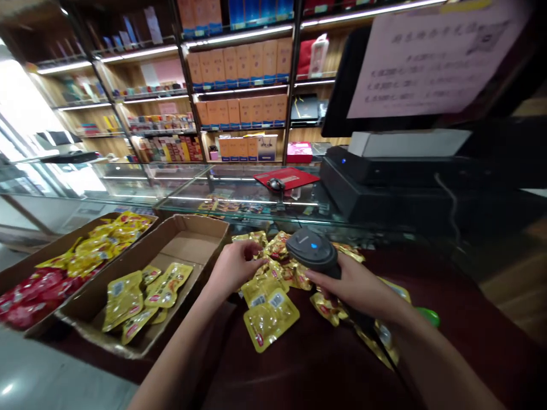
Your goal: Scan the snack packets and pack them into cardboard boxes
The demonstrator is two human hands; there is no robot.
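Note:
My right hand (354, 287) is shut around the handle of a black handheld barcode scanner (314, 250), whose head tilts up and shows a small blue light. My left hand (233, 267) is just left of the scanner, its fingers resting on the edge of a loose pile of yellow foil snack packets (271, 319). I cannot tell whether those fingers grip a packet. The pile lies on a dark red counter (470, 330), partly hidden under both hands and my right forearm.
A cardboard box (192, 228) of yellow packets stands left of my left hand, and a second box (43, 267) holds red and yellow packets. Beyond them are a glass display counter (256, 196), a black checkout machine (405, 176), and shelves of boxed goods (239, 74).

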